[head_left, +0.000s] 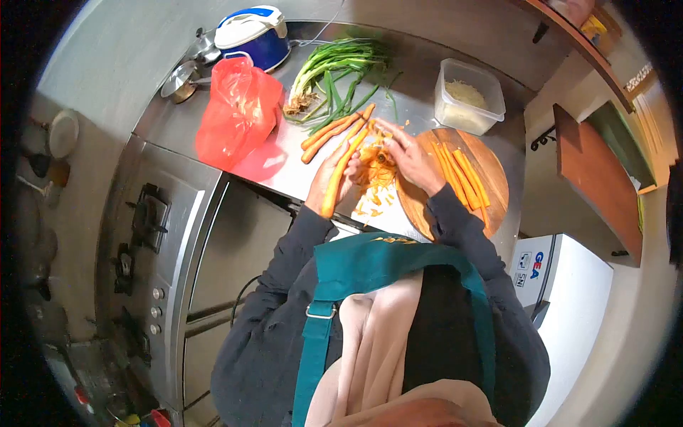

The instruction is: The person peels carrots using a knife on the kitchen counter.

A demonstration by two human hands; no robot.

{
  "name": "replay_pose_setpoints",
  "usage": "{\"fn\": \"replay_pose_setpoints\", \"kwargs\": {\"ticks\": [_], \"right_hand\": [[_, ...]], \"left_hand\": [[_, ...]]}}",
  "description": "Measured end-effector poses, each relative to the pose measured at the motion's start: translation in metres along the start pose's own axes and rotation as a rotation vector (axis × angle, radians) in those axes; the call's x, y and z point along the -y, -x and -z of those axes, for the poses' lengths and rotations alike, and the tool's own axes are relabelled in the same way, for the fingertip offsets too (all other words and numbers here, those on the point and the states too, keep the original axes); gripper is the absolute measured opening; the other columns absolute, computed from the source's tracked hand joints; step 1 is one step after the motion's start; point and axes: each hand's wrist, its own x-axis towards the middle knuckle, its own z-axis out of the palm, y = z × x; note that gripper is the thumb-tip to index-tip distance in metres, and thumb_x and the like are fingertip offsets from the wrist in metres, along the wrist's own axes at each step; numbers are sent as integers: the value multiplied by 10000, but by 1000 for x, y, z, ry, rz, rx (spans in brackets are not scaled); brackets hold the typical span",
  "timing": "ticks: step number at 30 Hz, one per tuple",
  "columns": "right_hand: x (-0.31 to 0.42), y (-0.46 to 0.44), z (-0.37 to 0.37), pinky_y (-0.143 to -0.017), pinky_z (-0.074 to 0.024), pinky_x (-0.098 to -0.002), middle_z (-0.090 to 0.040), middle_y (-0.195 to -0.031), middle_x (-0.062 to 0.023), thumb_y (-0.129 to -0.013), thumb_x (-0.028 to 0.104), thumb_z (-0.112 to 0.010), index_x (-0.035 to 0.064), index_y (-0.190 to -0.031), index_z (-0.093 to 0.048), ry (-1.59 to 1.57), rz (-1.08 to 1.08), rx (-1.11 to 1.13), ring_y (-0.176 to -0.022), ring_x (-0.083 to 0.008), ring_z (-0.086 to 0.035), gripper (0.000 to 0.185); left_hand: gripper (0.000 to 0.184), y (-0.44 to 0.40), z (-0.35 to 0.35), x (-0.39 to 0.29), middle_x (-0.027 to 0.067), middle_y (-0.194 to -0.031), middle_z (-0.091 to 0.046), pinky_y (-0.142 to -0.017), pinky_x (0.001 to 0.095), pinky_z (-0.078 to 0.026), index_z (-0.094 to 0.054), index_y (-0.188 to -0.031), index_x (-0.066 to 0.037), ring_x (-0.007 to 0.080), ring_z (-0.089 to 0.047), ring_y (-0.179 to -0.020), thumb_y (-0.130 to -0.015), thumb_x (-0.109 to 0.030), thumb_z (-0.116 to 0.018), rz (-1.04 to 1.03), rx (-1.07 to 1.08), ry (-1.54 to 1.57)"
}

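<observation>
Orange carrot: clamped in the left hand's fingers, long axis slanting away from the body, toward the right.
Right hand: fingers beside the carrot's far end; grip unclear.
Peelings: between both hands' fingers.
Wooden board: right of the right fingers.
Worktop: room beyond the right fingers; front edge bodyward.

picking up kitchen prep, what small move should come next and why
Probably rotate the carrot in the left hand to check for unpeeled skin: orange peelings lie heaped beside that hand, and the carrot's underside is hidden.
</observation>
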Motion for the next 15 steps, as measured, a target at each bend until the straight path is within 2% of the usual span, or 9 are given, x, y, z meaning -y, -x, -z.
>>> {"fn": "replay_pose_setpoints", "kwargs": {"ticks": [1, 2, 3, 4, 6, 8, 10, 11, 15], "right_hand": [[1, 5, -8, -726, -449, -332, -555, -833, -93, -887, 116, -449, 102, -1248, -441, 104, 157, 4, -786, -235, -549, 361], [3, 13, -13, -729, -446, -347, -553, -843, -119, -882, 117, -451, 136, -1268, -429, 181, 191, 44, -801, -273, -551, 388], [8, 21, -18, -731, -444, -362, -552, -854, -145, -876, 117, -453, 171, -1289, -416, 256, 228, 81, -816, -311, -553, 418], [24, 30, -19, -718, -444, -366, -544, -855, -162, -873, 125, -457, 210, -1298, -412, 307, 141, 154, -814, -333, -550, 436], [34, 37, -25, -669, -437, -377, -512, -779, -145, -878, 155, -459, 252, -1282, -431, 331, 95, 206, -749, -318, -542, 417], [31, 39, -28, -664, -431, -360, -504, -756, -145, -865, 119, -483, 211, -1263, -464, 367, 84, 224, -720, -305, -528, 409], [31, 38, -27, -632, -424, -356, -491, -732, -137, -862, 108, -488, 201, -1254, -475, 360, 99, 200, -688, -297, -514, 403], [32, 37, -25, -596, -425, -369, -473, -707, -125, -865, 137, -485, 235, -1262, -460, 419, 124, 177, -647, -293, -513, 409], [18, 30, -22, -546, -431, -377, -456, -677, -109, -858, 154, -502, 281, -1267, -447, 440, 223, 35, -598, -288, -514, 432]], "left_hand": [[268, -1, -13, 3, 40, -753, -442, -407, 133, -367, -453, -1068, 9, 61, -431, -623, -923, -217, -446, -101, -112, -102], [233, -2, -20, 4, 35, -743, -470, -446, 147, -385, -481, -1031, 3, 60, -444, -614, -919, -201, -456, -199, -226, -205], [196, -5, -11, 1, 36, -755, -501, -494, 170, -411, -509, -968, -26, 67, -454, -587, -896, -208, -507, -200, -159, -217], [196, -4, -17, 3, 36, -755, -501, -494, 170, -411, -509, -968, -26, 67, -454, -587, -896, -208, -507, -204, -164, -213], [371, -4, -29, 8, 0, -697, -476, -499, 173, -386, -495, -1167, 4, 63, -451, -615, -893, -246, -511, -353, -339, -410], [331, -9, -25, 6, -8, -658, -477, -486, 182, -395, -538, -1098, -25, 66, -449, -580, -869, -263, -554, -339, -299, -362], [282, -12, -32, 6, -8, -651, -490, -472, 189, -402, -554, -1020, -48, 70, -457, -549, -848, -269, -586, -340, -377, -262], [226, -11, -35, 7, 1, -648, -497, -448, 191, -404, -545, -904, -67, 77, -461, -511, -836, -275, -603, -337, -345, -216], [224, -13, -29, 6, 4, -631, -483, -429, 196, -400, -522, -843, -69, 83, -457, -481, -839, -280, -598, -279, -308, -188]]}}
